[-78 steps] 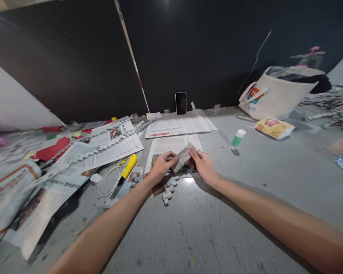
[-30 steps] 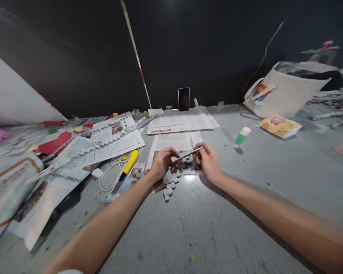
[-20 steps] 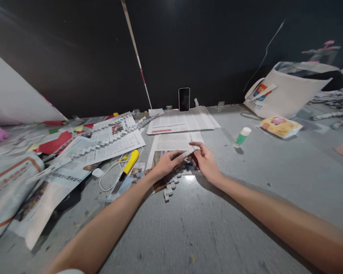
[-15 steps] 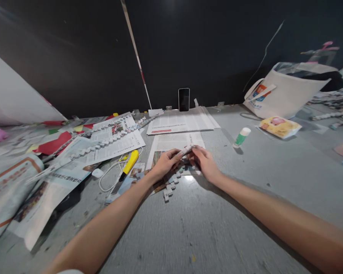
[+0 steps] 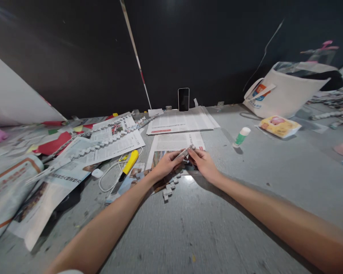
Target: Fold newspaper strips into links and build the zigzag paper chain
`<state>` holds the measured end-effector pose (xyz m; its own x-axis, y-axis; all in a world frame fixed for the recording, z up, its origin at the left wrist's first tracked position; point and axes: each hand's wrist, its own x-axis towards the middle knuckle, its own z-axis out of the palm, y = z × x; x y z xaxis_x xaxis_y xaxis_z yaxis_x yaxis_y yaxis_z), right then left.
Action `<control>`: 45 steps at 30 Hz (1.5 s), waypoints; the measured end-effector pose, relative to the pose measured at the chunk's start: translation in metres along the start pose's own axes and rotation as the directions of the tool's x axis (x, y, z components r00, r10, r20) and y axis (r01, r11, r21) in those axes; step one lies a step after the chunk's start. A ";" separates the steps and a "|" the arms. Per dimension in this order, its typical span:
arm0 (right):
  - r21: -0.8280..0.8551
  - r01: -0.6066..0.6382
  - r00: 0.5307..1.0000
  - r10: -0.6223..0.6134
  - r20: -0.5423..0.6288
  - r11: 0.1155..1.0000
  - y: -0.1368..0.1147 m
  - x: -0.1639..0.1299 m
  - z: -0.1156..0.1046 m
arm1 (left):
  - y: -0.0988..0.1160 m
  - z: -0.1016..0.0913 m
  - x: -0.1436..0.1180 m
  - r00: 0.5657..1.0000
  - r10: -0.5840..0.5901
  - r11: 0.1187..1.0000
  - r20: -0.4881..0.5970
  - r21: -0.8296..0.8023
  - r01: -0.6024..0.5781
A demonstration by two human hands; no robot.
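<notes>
Between both hands I hold a folded newspaper chain [image 5: 168, 189], a zigzag strip of small paper links. My left hand [image 5: 167, 163] is closed around its upper part. At the chain's upper end, the thumb and fingers of my right hand [image 5: 202, 161] pinch it. The lower end hangs or lies below my left hand, close to the grey tabletop; whether it touches is unclear. Under and behind my hands lies a newspaper sheet [image 5: 175, 141] with a coloured picture. My fingers hide part of the chain's middle.
A stack of newspaper [image 5: 183, 120] lies ahead, with a phone [image 5: 183, 99] upright behind it. Left are a yellow-handled cutter [image 5: 130, 163], a white cord and longer paper chains [image 5: 103, 144]. Right are a glue stick [image 5: 241, 137], a yellow packet [image 5: 280, 126] and a white bag [image 5: 288, 91].
My right hand has shifted slightly left along the chain, its thumb and fingers now closer together at the upper end. My left hand has barely moved.
</notes>
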<state>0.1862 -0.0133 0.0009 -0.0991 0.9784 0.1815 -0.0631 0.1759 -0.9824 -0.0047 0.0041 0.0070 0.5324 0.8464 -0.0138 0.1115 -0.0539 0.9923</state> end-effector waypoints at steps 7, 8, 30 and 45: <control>-0.017 -0.001 1.000 0.001 0.012 1.000 0.000 0.001 0.000 | -0.005 0.001 0.003 1.000 -0.029 0.999 0.006 -0.043 0.030; -0.014 -0.002 1.000 0.002 0.013 1.000 0.000 0.000 0.000 | -0.005 0.001 0.004 1.000 -0.028 0.999 0.010 -0.040 0.028; 0.276 0.012 0.969 0.056 -0.239 0.961 0.019 0.008 -0.008 | -0.007 0.000 0.004 1.000 -0.022 0.996 -0.001 0.085 0.022; 0.036 -0.048 0.981 0.054 -0.188 0.998 0.015 0.004 -0.006 | -0.002 0.004 0.000 0.999 0.042 0.977 0.007 0.209 -0.043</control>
<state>0.1906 -0.0060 -0.0134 0.0856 0.9895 0.1166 -0.0944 0.1245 -0.9877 -0.0013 0.0014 0.0050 0.5426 0.8396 0.0271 0.2616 -0.1996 0.9443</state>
